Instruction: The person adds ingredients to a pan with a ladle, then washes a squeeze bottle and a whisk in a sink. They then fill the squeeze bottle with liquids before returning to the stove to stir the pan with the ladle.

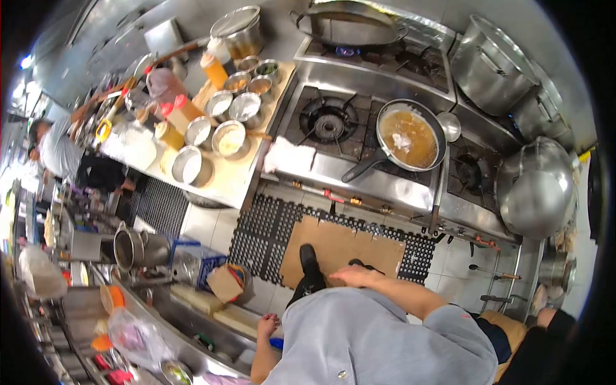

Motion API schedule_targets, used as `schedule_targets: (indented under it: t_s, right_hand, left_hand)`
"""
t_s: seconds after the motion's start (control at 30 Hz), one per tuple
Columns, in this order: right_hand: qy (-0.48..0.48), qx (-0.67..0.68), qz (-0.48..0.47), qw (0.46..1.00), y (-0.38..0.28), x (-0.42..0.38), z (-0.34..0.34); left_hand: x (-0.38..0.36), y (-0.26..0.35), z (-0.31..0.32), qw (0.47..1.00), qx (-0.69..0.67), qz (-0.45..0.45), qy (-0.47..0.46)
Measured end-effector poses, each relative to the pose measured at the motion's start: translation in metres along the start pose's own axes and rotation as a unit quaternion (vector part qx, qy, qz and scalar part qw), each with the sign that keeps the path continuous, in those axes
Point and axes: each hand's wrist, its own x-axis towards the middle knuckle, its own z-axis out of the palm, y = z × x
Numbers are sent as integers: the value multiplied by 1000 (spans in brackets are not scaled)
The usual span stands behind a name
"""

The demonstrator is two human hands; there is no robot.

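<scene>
My right hand is in front of my body, above the cardboard on the floor, with its fingers stretched out and nothing visible in it. My left hand hangs at my left side, close to the sink's edge. Its fingers are curled in, and I see nothing in them. Ahead on the stove sits a black-handled frying pan with brownish liquid and a pale, foamy lump in it. Neither hand touches the pan. A ladle rests beside the pan's right rim.
An unlit burner and a folded white towel are left of the pan. Seasoning pots and squeeze bottles crowd the left counter. A large wok stands over a blue flame behind. Stockpots line the right. A co-worker stands far left.
</scene>
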Motion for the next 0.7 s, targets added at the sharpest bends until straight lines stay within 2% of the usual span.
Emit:
schedule_targets:
  t_s: [0.07,0.13,0.2,0.23,0.3,0.4,0.47,0.53,0.57,0.6,0.67,0.7]
  right_hand:
    - [25,16,-43,999,2,21,16]
    - [61,21,-55,996,-9,21,19]
    - [28,46,-19,998,-24,15,3]
    - [49,60,-27,997,-21,16,5]
    - [48,88,-17,995,-22,11,16]
    - [49,130,32,990,-29,-3,1]
    - [61,149,45,986,-13,5,10]
    - [96,199,51,974,1,3,31]
    - [108,211,81,968,0,-6,33]
    - [124,216,82,965,-5,-13,36]
    - [146,251,160,943,-15,-27,32]
    - [162,219,191,943,-14,-29,34]
  left_hand:
    - [36,31,-32,992,115,19,-48]
    - [101,52,-64,951,292,77,-61]
    - [104,111,-63,967,199,159,-6]
    - [112,142,-57,962,204,180,-18]
    - [118,190,-43,962,-7,270,-38]
    - [108,236,-8,945,14,323,-59]
    - [106,237,20,940,18,322,-114]
    - [88,229,50,940,185,263,-117]
    - [109,211,57,889,311,288,-171]
    - [102,206,69,834,462,248,-172]
    - [84,190,81,705,586,354,-183]
    - [75,185,88,752,541,331,-179]
